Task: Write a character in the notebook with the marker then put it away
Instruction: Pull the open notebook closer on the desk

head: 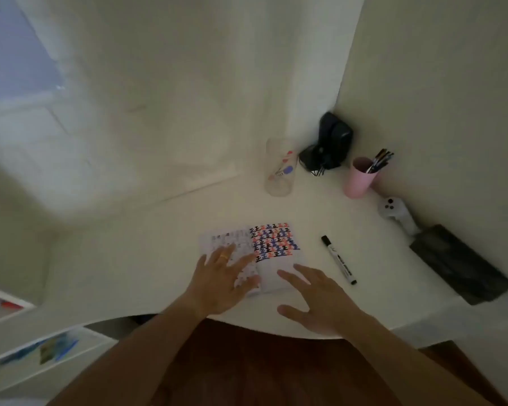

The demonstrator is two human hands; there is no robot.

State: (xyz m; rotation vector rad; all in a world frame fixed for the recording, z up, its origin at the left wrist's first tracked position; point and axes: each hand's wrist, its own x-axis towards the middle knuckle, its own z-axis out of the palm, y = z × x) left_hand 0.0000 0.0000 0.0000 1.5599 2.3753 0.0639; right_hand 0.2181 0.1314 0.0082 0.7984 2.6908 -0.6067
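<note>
Head cam, marker (pixel 338 260) just right of right hand (pixel 314 300), untouched

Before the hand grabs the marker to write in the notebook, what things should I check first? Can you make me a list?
1. Notebook lies open on the desk: ok.
2. Left hand rests flat on the left page to keep it steady: ok.
3. Blank space left on the right page, below the rows of characters: ok.
4. Marker lies free on the desk, right of the notebook, nothing on it: ok.
5. Right hand is open and empty, ready to pick it up: ok.
6. Marker cap is off: cannot tell, both ends look dark.
</note>
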